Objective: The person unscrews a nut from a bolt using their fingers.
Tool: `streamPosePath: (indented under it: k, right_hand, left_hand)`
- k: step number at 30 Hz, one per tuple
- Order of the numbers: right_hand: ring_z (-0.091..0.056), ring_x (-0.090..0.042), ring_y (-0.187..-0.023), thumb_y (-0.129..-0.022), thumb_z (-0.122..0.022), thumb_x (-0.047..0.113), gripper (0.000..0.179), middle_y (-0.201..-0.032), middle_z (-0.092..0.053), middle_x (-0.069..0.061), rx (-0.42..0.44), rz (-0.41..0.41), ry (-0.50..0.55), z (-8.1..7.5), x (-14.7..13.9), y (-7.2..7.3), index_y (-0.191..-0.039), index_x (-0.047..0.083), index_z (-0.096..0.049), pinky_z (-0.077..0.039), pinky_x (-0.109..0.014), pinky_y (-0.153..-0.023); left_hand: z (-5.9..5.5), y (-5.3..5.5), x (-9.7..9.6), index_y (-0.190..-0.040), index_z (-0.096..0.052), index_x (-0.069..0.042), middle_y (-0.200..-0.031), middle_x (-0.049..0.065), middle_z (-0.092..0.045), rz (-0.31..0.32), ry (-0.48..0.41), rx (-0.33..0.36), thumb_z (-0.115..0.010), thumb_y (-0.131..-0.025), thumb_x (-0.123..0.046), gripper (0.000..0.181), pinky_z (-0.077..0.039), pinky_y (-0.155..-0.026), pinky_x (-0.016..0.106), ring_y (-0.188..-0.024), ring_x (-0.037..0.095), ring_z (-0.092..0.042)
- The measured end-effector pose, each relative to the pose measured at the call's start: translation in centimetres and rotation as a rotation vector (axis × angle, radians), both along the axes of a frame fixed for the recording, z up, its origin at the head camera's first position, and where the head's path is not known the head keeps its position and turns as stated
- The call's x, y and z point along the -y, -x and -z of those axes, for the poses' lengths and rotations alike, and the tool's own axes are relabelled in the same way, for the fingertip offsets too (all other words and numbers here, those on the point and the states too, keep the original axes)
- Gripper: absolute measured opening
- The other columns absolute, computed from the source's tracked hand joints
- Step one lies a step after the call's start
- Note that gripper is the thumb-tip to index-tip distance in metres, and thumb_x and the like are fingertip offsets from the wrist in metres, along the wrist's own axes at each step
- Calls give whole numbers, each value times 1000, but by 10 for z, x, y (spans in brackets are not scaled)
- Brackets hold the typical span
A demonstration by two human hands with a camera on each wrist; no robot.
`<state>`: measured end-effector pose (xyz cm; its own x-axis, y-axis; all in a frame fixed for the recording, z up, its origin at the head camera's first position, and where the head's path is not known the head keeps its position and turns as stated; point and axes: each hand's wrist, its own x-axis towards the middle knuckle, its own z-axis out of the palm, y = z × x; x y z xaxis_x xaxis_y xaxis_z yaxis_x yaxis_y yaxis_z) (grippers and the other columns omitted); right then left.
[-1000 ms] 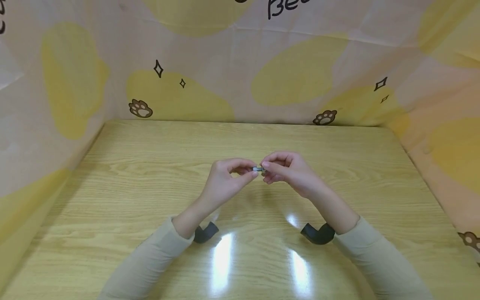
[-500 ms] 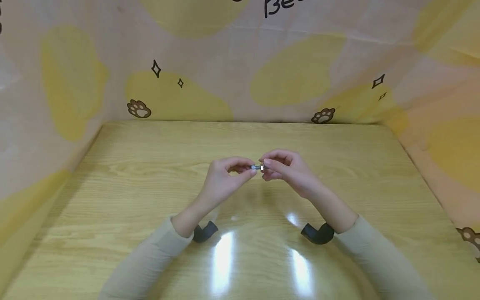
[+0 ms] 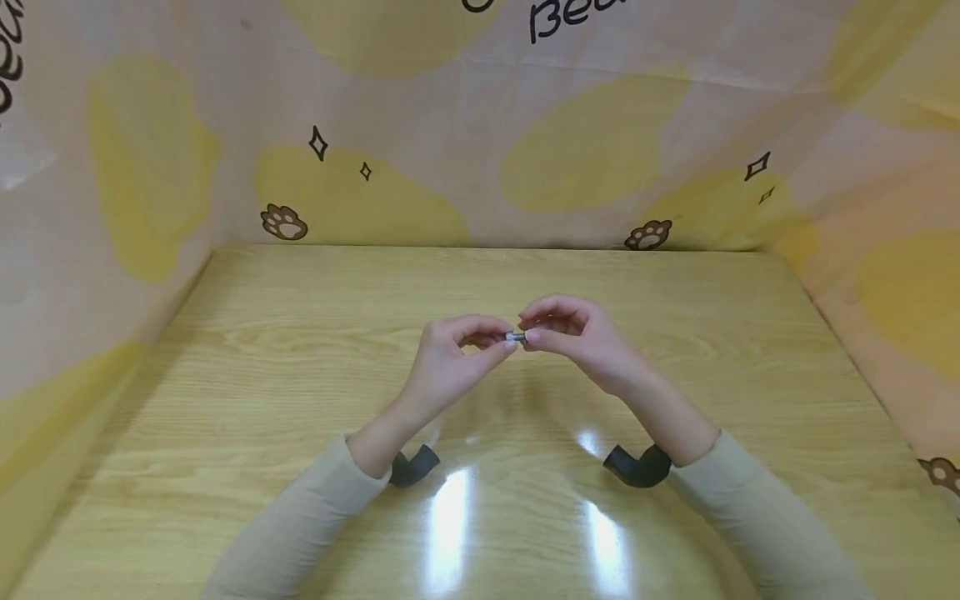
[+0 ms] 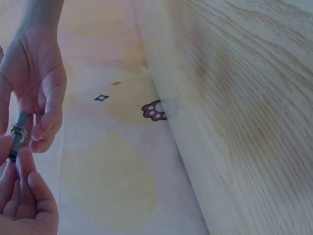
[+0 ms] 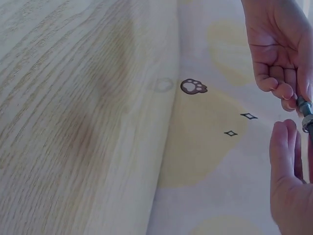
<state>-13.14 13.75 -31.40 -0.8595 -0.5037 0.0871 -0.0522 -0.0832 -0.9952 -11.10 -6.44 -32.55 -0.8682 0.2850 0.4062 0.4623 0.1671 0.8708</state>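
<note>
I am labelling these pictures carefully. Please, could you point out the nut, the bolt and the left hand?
Nut [image 4: 18, 130], left wrist view: middle of its visible side.
Bolt [image 4: 15, 145], left wrist view: shank just below the nut.
Left hand [image 3: 447, 357], head view: back of the hand.

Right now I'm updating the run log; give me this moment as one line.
left hand: pinches bolt | right hand: at bolt's other end, grip unclear | hex nut: around bolt | wood-grain table: beneath

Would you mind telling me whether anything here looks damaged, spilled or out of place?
Nothing stands out: the left hand pinches the threaded bolt, a nut sits around its shank, and no spill or damage is visible.
</note>
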Motion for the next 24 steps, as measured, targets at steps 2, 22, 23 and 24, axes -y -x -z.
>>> streamPosePath:
  k: [2, 22, 23, 24]
  right_hand:
    - [-63, -15, -81, -88, -61, 5, 13, -95, -63, -8, 25, 25, -35, 0, 1, 1, -100, 9, -64, -53, -33, -79]
    - [-63, -16, -72, -93, -57, 11, 12, -85, -64, -9, 75, 66, -86, 5, 5, 1, -95, 2, -63, -55, -34, -72]
    - [-63, -16, -71, -92, -57, 10, 11, -83, -64, -9, 75, 65, -78, 5, 5, 1, -94, 0, -63, -55, -34, -71]
    - [-63, -16, -71, -91, -58, 8, 9, -83, -65, -7, 68, 64, -70, 5, 5, 1, -94, 1, -63, -55, -34, -71]
  left_hand:
    - [1, 0, 0, -93, -71, -2, -83, 4, -69, -1, 6, 2, -70, -83, -8, 11, -53, -68, 28, -73, 12, -63]
    - [3, 0, 1, -93, -71, -2, -82, 4, -69, -11, 7, 3, -70, -83, -7, 11, -53, -66, 28, -73, 12, -63]
    - [3, 0, 1, -92, -71, -2, -82, 3, -69, -10, 5, 1, -70, -83, -7, 11, -53, -66, 28, -73, 12, -63]
    - [2, 0, 1, -93, -71, -2, -82, 3, -69, -7, 3, 1, -70, -83, -7, 11, -53, -67, 28, -73, 12, -63]
